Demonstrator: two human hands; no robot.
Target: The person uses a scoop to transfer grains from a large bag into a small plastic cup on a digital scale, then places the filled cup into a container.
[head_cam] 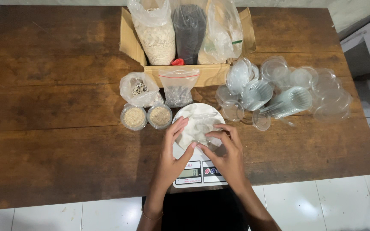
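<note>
Big dark wooden table (56, 128) fills most of the view; its near edge runs just below the hands, w/ white tiled floor (343, 201) beyond. The left half of the table is bare wood, lots of room there. At the far edge sits a cardboard box (206, 73) w/ three plastic bags: one of pale flakes (157, 36), one of dark grains (189, 30), one nearly clear (223, 30). To the right of the box lies a loose heap of clear plastic cups and lids (287, 92), crowding that side. Two small zip bags (178, 87) lean in front of the box. Two filled round cups w/ beige grains (146, 116) stand side by side, just left of the scale.

White kitchen scale (198, 171) sits at the near edge, centre. On its round platform is a clear plastic cup (200, 128), see-through and hard to make out against the white. Left hand (174, 149) and right hand (225, 152) both close loosely around the cup, fingertips on it. Can't tell if it has a lid or anything inside. Forearms cut off at the bottom edge.
</note>
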